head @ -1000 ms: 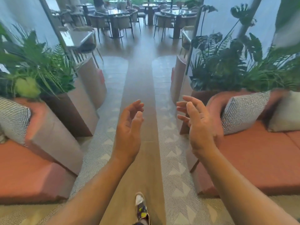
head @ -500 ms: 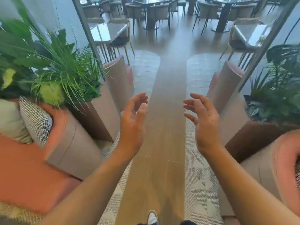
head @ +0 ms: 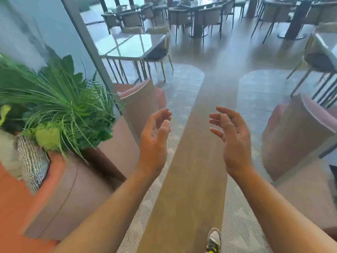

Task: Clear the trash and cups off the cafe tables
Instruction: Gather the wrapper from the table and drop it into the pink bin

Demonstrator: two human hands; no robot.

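Observation:
My left hand [head: 155,141] and my right hand [head: 234,139] are raised in front of me over a wooden floor strip [head: 197,161], palms turned toward each other, fingers relaxed and holding nothing. Ahead on the left stands a glass-topped cafe table [head: 135,45] with nothing visible on its top. A second table's edge [head: 326,46] shows at the far right. Darker tables with chairs [head: 198,8] stand further back. No cups or trash can be made out; the view is blurred.
An orange sofa [head: 16,207] with a checked cushion [head: 33,161] and a leafy planter [head: 60,110] line the left side. A rounded pink-topped partition [head: 140,99] and another [head: 299,132] flank the walkway. A glass wall frame [head: 87,42] rises on the left. My shoe [head: 213,240] is below.
I have walked forward along the wooden strip; the sofas and plants have slid back past me and the cafe tables are closer. Both hands stay raised and holding nothing.

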